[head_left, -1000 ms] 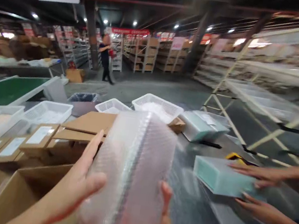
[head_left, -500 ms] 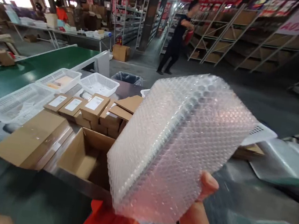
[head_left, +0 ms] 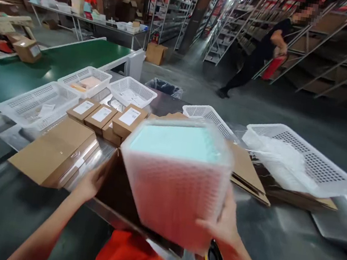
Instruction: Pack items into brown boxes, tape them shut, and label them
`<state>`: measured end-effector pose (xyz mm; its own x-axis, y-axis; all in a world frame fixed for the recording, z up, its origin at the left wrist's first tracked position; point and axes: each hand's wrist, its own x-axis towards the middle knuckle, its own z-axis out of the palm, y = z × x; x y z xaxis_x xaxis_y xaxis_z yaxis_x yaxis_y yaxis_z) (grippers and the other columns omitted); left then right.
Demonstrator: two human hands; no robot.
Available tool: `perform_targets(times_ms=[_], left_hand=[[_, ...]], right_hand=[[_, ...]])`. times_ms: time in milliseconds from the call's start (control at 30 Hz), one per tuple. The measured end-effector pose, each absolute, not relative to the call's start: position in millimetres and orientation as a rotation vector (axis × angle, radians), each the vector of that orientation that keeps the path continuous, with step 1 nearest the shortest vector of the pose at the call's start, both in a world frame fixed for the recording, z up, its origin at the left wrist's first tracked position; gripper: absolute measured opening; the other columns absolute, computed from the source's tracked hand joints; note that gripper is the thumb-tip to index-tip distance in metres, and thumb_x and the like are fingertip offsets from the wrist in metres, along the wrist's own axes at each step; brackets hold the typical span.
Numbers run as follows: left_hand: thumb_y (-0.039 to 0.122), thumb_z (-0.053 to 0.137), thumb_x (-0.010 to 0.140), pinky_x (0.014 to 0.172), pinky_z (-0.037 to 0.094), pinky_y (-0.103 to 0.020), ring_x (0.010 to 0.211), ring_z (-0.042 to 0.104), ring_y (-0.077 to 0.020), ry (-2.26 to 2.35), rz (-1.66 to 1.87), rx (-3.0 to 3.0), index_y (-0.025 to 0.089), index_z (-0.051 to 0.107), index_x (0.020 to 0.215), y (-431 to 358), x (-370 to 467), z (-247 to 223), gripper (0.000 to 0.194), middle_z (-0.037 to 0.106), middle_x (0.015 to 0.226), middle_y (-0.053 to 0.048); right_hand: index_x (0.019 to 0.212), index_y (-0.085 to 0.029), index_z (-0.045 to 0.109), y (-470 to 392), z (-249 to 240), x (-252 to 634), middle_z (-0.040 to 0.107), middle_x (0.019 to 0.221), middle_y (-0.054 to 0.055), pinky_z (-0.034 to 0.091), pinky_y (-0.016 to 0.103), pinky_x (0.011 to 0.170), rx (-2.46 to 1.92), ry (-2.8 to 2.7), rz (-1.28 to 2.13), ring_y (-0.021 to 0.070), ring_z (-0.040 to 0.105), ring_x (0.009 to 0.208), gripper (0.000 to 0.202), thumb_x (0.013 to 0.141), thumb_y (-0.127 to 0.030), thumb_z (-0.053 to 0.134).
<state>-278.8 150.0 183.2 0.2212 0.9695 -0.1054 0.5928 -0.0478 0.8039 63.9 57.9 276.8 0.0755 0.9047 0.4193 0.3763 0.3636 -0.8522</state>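
Note:
My right hand (head_left: 226,223) grips the right side of a bubble-wrapped package (head_left: 177,195), blurred by motion. Through the wrap its top shows pale turquoise and its near side pinkish red. The package is tilted over an open cardboard box (head_left: 116,191), with its lower part at the box's mouth; how deep it reaches I cannot tell. At the box's left wall, my left hand (head_left: 91,183) is closed on the edge, its fingertips partly hidden. A folded-looking brown cardboard piece (head_left: 51,147) lies left of the box.
Behind are small labelled cartons (head_left: 130,117) and several white plastic baskets (head_left: 130,93). One basket (head_left: 331,174) at right holds clear plastic wrap (head_left: 285,158). A green conveyor belt (head_left: 74,58) runs along the left. A person (head_left: 265,52) in dark clothes walks beyond the table.
The bubble-wrapped package has turned and come down over the open box. My left hand has moved up from the bottom edge to the box's left wall. The view has shifted.

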Motion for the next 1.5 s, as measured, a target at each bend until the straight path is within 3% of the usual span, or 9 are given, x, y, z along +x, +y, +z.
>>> perform_targets(times_ms=[100,233,367,467,733,900,1200,1367,1500], left_hand=[[0.039,0.044,0.082,0.114,0.033,-0.04,0.133,0.047,-0.0251,1.337,0.773,1.628,0.018,0.049,0.138,147,-281,157,0.06,0.053,0.142,-0.006],[0.046,0.042,0.083,0.118,0.025,-0.041,0.137,0.041,-0.0256,1.393,0.781,1.464,0.008,0.048,0.138,142,-275,158,0.067,0.048,0.145,-0.012],[0.049,0.033,0.09,0.119,0.021,-0.039,0.141,0.034,-0.0208,1.346,0.75,1.373,0.014,0.047,0.14,139,-266,160,0.063,0.046,0.147,-0.008],[0.05,0.03,0.093,0.12,0.018,-0.04,0.142,0.031,-0.021,1.36,0.734,1.346,0.011,0.043,0.142,136,-262,158,0.064,0.042,0.149,-0.009],[0.045,0.027,0.094,0.119,0.022,-0.042,0.142,0.033,-0.0229,1.381,0.678,1.42,0.008,0.04,0.144,136,-251,168,0.063,0.043,0.149,-0.013],[0.045,0.026,0.094,0.118,0.026,-0.042,0.14,0.036,-0.0238,1.445,0.649,1.395,0.009,0.043,0.141,136,-250,170,0.062,0.045,0.147,-0.013],[0.047,0.024,0.094,0.114,0.034,-0.04,0.136,0.042,-0.0248,1.489,0.564,1.406,0.013,0.044,0.141,135,-251,176,0.061,0.052,0.143,-0.011],[0.048,0.024,0.093,0.115,0.033,-0.037,0.138,0.04,-0.0238,1.507,0.523,1.424,0.014,0.045,0.14,137,-252,173,0.062,0.053,0.142,-0.009],[0.05,0.023,0.093,0.115,0.032,-0.039,0.138,0.039,-0.0246,1.509,0.536,1.439,0.012,0.045,0.139,141,-250,171,0.063,0.051,0.144,-0.011]], right_hand=[[0.148,-0.03,0.03,59,286,52,0.024,0.156,0.009,0.028,0.059,0.111,-1.361,-1.909,0.36,0.0419,0.028,0.139,0.105,0.057,-0.047,0.078],[0.145,-0.037,0.038,62,279,32,0.011,0.159,0.009,0.015,0.07,0.108,-1.519,-2.383,0.236,0.0479,0.022,0.138,0.101,0.053,-0.039,0.078],[0.143,-0.036,0.042,81,252,8,0.015,0.158,0.014,0.01,0.07,0.106,-1.74,-2.563,0.402,0.0502,0.019,0.137,0.106,0.044,-0.041,0.081],[0.146,-0.034,0.037,97,221,-11,0.018,0.157,0.018,0.009,0.069,0.106,-1.935,-2.577,0.596,0.0512,0.018,0.138,0.117,0.039,-0.048,0.083],[0.148,-0.03,0.032,97,148,-37,0.021,0.155,0.024,0.007,0.071,0.103,-2.17,-2.571,0.623,0.054,0.02,0.135,0.12,0.041,-0.044,0.083],[0.149,-0.028,0.029,93,140,-31,0.017,0.155,0.024,0.006,0.072,0.103,-2.14,-2.538,0.713,0.0544,0.018,0.136,0.12,0.043,-0.05,0.081],[0.138,-0.025,0.043,92,141,-31,0.018,0.154,0.022,0.004,0.069,0.106,-1.999,-2.434,0.723,0.049,0.017,0.137,0.103,0.046,-0.053,0.08],[0.139,-0.025,0.044,93,150,-24,0.019,0.155,0.022,0.014,0.072,0.103,-1.942,-2.474,0.884,0.0505,0.021,0.136,0.086,0.064,-0.06,0.069],[0.145,-0.025,0.038,92,152,-22,0.011,0.158,0.025,0.011,0.076,0.101,-1.927,-2.604,0.853,0.0546,0.016,0.138,0.09,0.067,-0.055,0.071]])
